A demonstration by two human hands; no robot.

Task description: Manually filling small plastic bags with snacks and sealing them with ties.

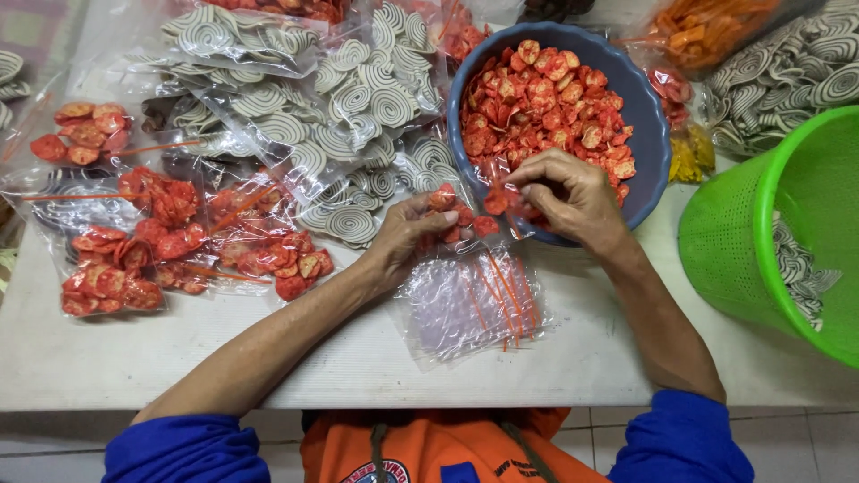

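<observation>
Both forearms reach forward over the bench; left hand pinches the small clear bag of red chips, right hand curls, fingertips pressed on it beside the blue bowl

Even, bright overhead light, soft and diffuse. Short faint shadows under forearms on the pale table. Glare spots on the clear plastic bags (crinkled film catches it). Focus sharp centrally; slight wide-angle curvature at edges.
</observation>
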